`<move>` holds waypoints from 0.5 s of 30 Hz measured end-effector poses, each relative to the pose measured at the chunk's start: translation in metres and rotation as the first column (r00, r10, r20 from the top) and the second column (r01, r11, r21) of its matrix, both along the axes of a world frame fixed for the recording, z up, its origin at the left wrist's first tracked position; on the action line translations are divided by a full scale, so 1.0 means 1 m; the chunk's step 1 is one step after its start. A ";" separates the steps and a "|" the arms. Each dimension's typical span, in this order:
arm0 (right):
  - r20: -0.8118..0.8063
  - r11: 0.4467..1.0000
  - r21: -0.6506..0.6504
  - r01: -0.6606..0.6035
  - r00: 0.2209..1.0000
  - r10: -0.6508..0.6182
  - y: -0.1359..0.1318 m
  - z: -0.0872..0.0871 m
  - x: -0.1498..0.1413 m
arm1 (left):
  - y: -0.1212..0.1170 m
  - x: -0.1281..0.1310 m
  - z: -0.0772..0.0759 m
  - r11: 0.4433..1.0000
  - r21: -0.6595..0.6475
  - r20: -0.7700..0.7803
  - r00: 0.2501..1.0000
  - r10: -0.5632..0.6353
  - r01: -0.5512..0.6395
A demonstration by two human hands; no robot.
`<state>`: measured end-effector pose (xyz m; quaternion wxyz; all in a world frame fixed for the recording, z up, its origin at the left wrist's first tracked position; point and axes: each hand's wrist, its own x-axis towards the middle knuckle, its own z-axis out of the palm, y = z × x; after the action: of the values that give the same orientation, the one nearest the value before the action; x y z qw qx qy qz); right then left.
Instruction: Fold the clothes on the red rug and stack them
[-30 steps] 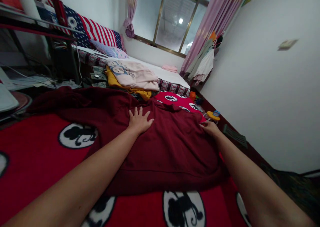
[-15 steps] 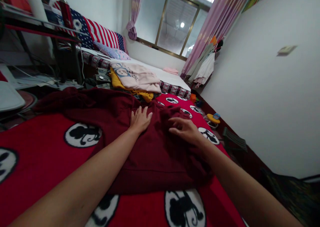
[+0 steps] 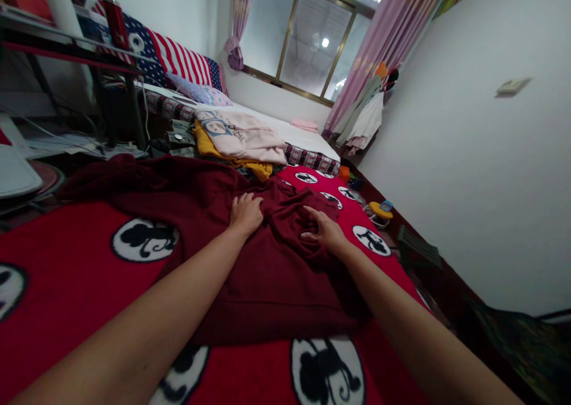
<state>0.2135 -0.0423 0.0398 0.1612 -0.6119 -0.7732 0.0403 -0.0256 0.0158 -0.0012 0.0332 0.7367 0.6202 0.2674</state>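
While the left hand (image 3: pixel 247 216) lies on the upper middle of the maroon garment (image 3: pixel 276 280), palm down with fingers lightly bent, its fingertips rest against the cloth; can't make out whether they pinch any of it. Right hand (image 3: pixel 329 232) is on the bunched right part of the same garment, curved, thumb and index finger apart with cloth visible between them; other fingers mostly hidden.

Garment is on the red blanket (image 3: pixel 75 262), directly in front of the person. Lower edge lies fairly flat toward the person, creases gather between the hands, and a sleeve stretches off left. Blanket has white circles with black figures.

Beyond the garment: pale pink top (image 3: pixel 252 136) with a print, stacked on a mustard-yellow garment (image 3: pixel 209 145). Behind that, bed (image 3: pixel 279 119) with white top, below the window (image 3: pixel 316 36). Purple pillow (image 3: pixel 200 91) at the bed's left end. Clothes (image 3: pixel 366 124) hang by the right curtain (image 3: pixel 379 48). Yellow stool (image 3: pixel 380 210) stands right of the blanket, near the wall.
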 end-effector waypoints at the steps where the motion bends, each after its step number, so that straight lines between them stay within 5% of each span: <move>1: 0.046 1.000 0.011 -0.014 0.999 0.013 -0.001 -0.001 -0.003 | 0.000 0.000 0.000 1.000 0.000 -0.007 1.000 -0.002 0.002; 4: 0.139 0.996 0.086 -0.002 0.990 -0.010 -0.002 0.009 0.008 | 0.001 -0.001 -0.002 1.000 0.000 -0.033 0.999 -0.008 0.008; 10: 0.156 0.926 0.272 0.261 0.938 -0.310 -0.006 0.039 0.061 | 0.000 0.002 -0.004 1.000 0.002 -0.105 0.994 -0.003 0.004; 15: 0.254 0.995 0.074 0.062 0.964 -0.079 -0.018 0.026 0.033 | -0.001 0.002 -0.005 1.000 0.020 -0.129 0.992 -0.008 0.011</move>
<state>0.2468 -0.0605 0.0655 0.0811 -0.6336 -0.7662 -0.0702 -0.0241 0.0149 -0.0059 -0.0133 0.7557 0.6146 0.2258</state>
